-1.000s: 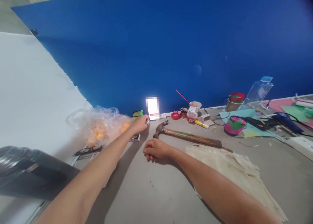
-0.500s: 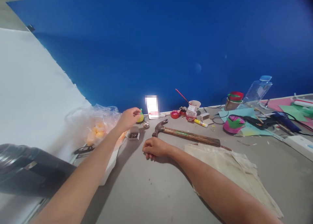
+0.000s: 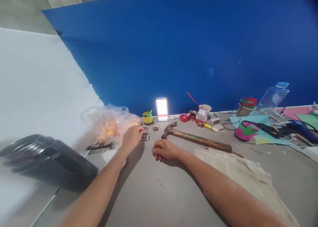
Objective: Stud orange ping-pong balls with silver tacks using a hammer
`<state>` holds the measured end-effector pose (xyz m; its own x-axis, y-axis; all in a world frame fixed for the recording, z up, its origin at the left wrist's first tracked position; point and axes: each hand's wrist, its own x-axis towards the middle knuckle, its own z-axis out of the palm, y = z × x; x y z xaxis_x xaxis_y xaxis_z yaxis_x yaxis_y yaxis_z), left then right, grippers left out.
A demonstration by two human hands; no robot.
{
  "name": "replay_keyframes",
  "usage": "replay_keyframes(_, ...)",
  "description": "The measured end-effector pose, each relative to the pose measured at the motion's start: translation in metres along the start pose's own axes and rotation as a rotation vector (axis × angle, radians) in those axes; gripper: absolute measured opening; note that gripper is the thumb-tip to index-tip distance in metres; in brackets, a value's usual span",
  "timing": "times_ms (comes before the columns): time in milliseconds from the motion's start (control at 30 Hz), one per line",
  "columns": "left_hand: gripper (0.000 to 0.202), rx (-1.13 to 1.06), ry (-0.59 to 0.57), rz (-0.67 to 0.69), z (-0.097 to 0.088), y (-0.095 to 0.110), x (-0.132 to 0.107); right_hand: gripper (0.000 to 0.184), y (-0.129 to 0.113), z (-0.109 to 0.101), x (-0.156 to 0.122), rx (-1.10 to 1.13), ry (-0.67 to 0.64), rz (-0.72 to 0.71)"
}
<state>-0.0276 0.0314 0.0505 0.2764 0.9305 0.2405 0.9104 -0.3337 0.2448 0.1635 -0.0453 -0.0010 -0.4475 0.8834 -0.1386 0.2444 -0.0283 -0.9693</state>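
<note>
My left hand is at the left side of a small open box with dark contents. Its fingers are pressed together at the box's edge, and what they hold, if anything, is hidden. My right hand rests on the grey table with its fingers curled in; anything inside it is out of sight. Just beyond it lies a claw hammer, its wooden handle pointing right. A crumpled shiny ball sits behind the box, near a yellow cup with green trim.
A dark bottle and a clear bag of orange fruit are at left. Folded cream cloth lies under my right forearm. A bright screen stands by the blue panel. Paper cups, a glue gun and coloured paper crowd the right.
My left hand has come down and back from beside the yellow cup to the small box. My right hand stays by the hammer. The view has shifted slightly left.
</note>
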Motion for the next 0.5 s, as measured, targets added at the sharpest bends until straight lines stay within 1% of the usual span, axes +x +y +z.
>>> replay_keyframes(133,0.021,0.014,-0.004,0.079,0.004,0.019,0.016,0.012,0.003,0.000,0.002,0.017,-0.012,0.022)
replay_keyframes(233,0.018,0.044,-0.040,0.185,0.015,0.033,0.034,0.013,0.003,0.000,0.003,0.014,-0.017,0.026)
replay_keyframes(300,0.026,0.061,-0.096,0.250,0.026,0.040,0.047,0.013,0.002,0.000,0.003,0.017,-0.017,0.035)
replay_keyframes(333,0.029,0.065,-0.125,0.274,0.031,0.041,0.053,0.013,0.001,0.000,0.003,0.022,-0.018,0.040)
replay_keyframes(400,0.028,0.064,-0.189,0.308,0.038,0.041,0.064,0.013,0.002,0.000,0.003,0.037,-0.025,0.040)
replay_keyframes(500,0.031,0.039,-0.270,0.317,0.043,0.035,0.079,0.014,0.003,-0.001,0.004,0.052,-0.039,0.018)
